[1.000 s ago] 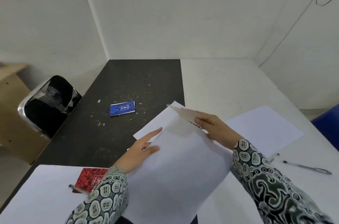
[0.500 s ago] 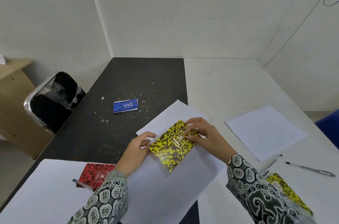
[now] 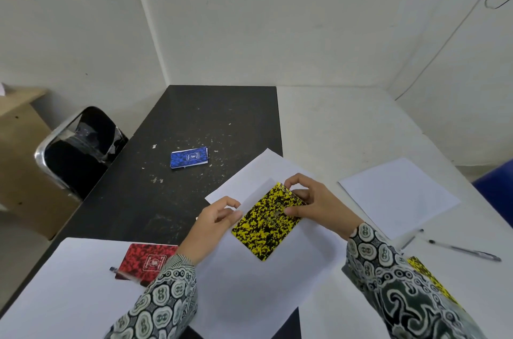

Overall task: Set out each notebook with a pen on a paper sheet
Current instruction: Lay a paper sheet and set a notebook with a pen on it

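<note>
The right hand (image 3: pixel 313 208) grips the yellow-and-black speckled spiral notebook (image 3: pixel 268 220) on the centre white paper sheet (image 3: pixel 249 288); the left hand (image 3: pixel 213 223) pinches a smaller white sheet (image 3: pixel 256 194) beside it. Cover labels are illegible. Beyond the left hand lies a blue notebook (image 3: pixel 189 157) on the speckled black desk (image 3: pixel 194 122), which abuts a white desk (image 3: pixel 347 130) in a white-walled corner.

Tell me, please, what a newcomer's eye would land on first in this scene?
Most likely the yellow notebook, held by both the left hand and right hand over the middle paper sheet. Next, the blue notebook alone on the black table, and the red notebook at lower left.
</note>
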A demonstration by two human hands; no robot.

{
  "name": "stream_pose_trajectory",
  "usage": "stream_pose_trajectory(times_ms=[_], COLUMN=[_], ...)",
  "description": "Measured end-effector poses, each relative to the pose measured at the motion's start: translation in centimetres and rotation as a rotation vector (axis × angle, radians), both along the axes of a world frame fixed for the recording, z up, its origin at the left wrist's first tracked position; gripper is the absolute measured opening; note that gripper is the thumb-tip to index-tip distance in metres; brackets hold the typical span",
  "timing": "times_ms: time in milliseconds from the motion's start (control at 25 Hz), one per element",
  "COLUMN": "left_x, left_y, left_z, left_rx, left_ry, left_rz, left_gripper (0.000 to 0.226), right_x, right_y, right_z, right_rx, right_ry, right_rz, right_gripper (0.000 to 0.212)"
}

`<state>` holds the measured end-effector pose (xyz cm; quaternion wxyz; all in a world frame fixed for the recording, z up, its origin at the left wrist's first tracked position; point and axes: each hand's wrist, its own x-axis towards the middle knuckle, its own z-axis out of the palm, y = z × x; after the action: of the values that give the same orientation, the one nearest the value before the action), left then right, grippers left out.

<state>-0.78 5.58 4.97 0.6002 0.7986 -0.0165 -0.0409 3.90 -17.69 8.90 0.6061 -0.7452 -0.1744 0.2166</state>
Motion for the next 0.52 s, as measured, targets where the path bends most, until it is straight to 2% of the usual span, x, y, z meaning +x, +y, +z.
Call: stream_pose_trajectory(times_ms=[120,200,320,520], left_x=[-0.6,-0.9,-1.0,-1.6], left_y=[-0.3,-0.4,-0.8,-0.8], left_z=[0.3,0.0,-0.2,-0.7], left_rx=[-0.004,0.016,0.044,0.055], left_ry=[-0.017,-0.077,-0.127,-0.181], left_rz=[-0.014,0.008,0.029,0.226], left_gripper=[0.002,0.016,0.018,0.011], right_x=[-0.2,-0.5,-0.7,-0.9], right_y=[0.0,0.1,0.2,0.9], right_z=[0.0,0.1,-0.1,-0.8], right_rx=[-0.041,-0.046,-0.008,-0.003], right_ry=[0.015,0.018,0.053,0.078], right_rz=[-0.035,-0.038,-0.013,0.032], right_gripper=[0.030,0.030,0.030,0.031])
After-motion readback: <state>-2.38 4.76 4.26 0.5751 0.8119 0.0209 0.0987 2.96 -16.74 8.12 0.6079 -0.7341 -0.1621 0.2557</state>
